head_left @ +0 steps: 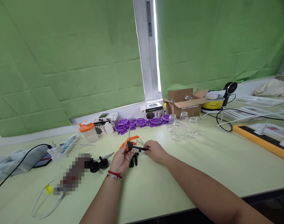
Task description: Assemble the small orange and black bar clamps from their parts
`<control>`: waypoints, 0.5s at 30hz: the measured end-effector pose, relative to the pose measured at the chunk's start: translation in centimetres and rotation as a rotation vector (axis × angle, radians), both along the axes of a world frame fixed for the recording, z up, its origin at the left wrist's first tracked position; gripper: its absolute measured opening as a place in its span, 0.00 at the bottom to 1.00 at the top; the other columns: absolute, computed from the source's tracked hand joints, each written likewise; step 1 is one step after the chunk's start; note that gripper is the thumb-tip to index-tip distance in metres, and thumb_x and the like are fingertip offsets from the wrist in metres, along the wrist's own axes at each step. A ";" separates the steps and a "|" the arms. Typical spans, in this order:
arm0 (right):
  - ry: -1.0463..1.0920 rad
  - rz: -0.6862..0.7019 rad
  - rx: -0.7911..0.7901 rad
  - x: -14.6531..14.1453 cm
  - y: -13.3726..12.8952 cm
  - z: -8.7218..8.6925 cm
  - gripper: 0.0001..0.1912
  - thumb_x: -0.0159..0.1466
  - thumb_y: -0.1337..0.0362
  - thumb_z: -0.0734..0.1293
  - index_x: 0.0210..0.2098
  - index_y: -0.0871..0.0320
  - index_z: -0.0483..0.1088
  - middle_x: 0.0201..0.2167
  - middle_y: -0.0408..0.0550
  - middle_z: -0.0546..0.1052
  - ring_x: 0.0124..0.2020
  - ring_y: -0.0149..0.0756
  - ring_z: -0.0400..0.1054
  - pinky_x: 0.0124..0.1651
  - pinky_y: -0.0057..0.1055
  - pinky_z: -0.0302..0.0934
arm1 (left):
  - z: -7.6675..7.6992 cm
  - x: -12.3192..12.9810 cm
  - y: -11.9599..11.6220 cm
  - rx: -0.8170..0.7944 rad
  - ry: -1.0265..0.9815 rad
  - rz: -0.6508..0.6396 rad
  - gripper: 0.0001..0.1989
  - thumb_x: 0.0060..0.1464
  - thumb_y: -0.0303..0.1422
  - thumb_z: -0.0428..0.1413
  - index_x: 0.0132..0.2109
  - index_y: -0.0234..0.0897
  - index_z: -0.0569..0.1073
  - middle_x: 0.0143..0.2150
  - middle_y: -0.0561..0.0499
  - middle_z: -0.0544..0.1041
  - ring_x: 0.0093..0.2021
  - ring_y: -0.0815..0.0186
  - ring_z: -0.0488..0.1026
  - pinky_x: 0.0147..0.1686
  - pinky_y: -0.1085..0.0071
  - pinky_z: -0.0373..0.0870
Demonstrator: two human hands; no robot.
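My left hand (123,160) is closed around an orange plastic part (127,145) with a black hub (130,144) and a thin metal rod pointing up from it. From the hub, a narrow black crank-like arm (139,148) runs to the right. The fingertips of my right hand (156,151) pinch the far end of this arm. Just below it, several short black handle pieces (134,160) lie on the table. Left of my left hand are round black parts (100,164) and thin metal rods.
Purple slotted discs (140,122) line the back beside printed boxes (151,107). Clear glass jars (177,126) stand before an open cardboard box (187,105). An orange-lidded shaker (88,132), a power strip (72,143) and cables sit left; a yellow-black bar (261,140) lies right.
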State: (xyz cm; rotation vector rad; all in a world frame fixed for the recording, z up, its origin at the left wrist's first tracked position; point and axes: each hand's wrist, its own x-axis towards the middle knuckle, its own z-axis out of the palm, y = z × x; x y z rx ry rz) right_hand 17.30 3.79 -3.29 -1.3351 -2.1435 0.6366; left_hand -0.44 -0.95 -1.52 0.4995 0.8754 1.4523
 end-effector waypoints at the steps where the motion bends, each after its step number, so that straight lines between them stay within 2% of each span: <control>1: 0.003 0.002 0.003 0.0 0.0 0.0 0.08 0.51 0.66 0.69 0.33 0.57 0.73 0.34 0.45 0.74 0.34 0.33 0.65 0.35 0.26 0.54 | 0.0 0.0 0.0 0.001 0.005 -0.003 0.08 0.58 0.28 0.48 0.41 0.29 0.67 0.25 0.49 0.73 0.22 0.71 0.72 0.20 0.79 0.71; 15: 0.038 0.007 0.029 0.0 0.1 -0.4 0.08 0.53 0.65 0.68 0.33 0.57 0.72 0.33 0.45 0.73 0.33 0.32 0.64 0.35 0.26 0.53 | -0.3 -0.1 0.0 0.025 0.029 -0.040 0.09 0.57 0.30 0.49 0.43 0.29 0.68 0.26 0.49 0.73 0.23 0.72 0.71 0.18 0.81 0.68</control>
